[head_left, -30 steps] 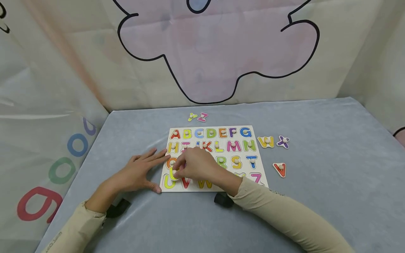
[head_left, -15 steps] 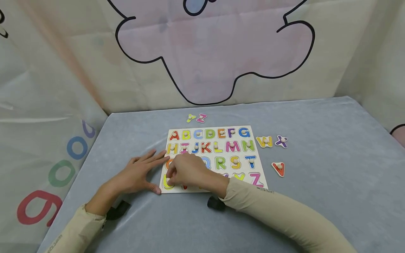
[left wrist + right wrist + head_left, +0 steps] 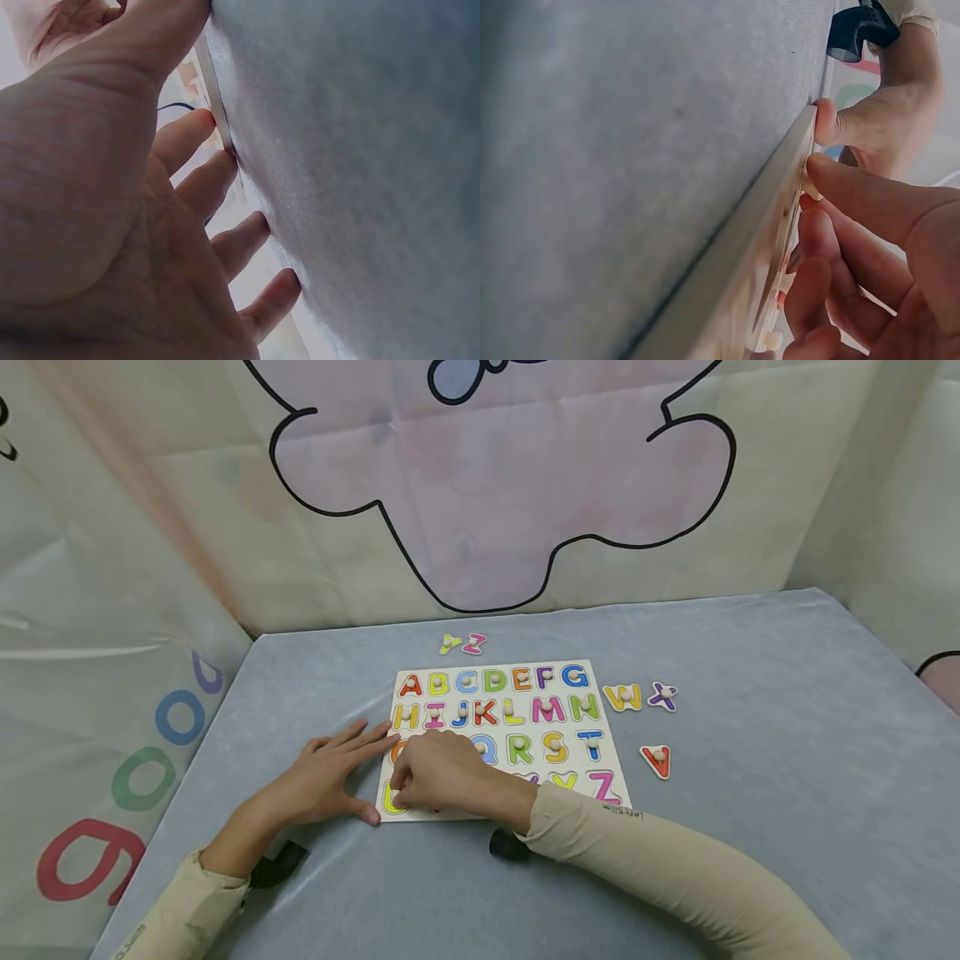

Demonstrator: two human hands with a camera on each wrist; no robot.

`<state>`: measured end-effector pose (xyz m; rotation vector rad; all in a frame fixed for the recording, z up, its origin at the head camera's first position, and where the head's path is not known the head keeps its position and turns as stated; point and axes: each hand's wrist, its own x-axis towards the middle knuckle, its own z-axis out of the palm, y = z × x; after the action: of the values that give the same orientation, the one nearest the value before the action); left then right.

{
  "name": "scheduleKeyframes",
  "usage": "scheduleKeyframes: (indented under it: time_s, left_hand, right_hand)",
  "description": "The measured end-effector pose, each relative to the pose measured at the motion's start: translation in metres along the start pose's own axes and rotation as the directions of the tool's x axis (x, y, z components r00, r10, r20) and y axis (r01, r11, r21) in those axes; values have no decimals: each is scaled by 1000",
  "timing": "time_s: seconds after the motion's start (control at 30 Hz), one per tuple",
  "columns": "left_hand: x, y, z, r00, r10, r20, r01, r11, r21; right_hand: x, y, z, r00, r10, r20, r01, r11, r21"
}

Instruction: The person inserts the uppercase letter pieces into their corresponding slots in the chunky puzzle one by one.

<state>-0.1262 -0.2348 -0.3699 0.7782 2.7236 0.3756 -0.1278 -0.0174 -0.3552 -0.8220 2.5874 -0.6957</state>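
A white alphabet puzzle board (image 3: 538,728) lies flat on the table, most of its letter pieces seated and topped with small knobs. At its bottom-left slot my right hand (image 3: 442,772) pinches the yellow letter U piece (image 3: 389,800). The right wrist view shows thumb and index finger at the piece's knob (image 3: 812,189). My left hand (image 3: 322,781) rests against the board's left edge with fingers spread; in the left wrist view its fingertips (image 3: 222,159) touch the edge and the cloth. The right hand hides part of the bottom row and the P area.
Loose letter pieces lie off the board: a red V (image 3: 657,760), yellow W (image 3: 624,697) and purple X (image 3: 663,696) at the right, and a yellow Y (image 3: 450,644) and pink Z (image 3: 474,644) behind it. A grey cloth (image 3: 735,752) covers the table.
My right hand has moved left and down, bringing the yellow U from above the board to the bottom-left slot. The left hand has stayed at the board's edge.
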Motion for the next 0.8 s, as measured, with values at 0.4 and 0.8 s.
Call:
scheduleKeyframes:
  time_s: [0.4,0.8]
  left_hand:
    - [0,1,-2,1000,-15,12,15,1000,3]
    - [0,2,2,999,-46,28,46,999,2]
  right_hand:
    - [-29,23,-38,999,-50,17,50,998,40]
    - [-106,98,-104,995,-87,-51,95,976,197]
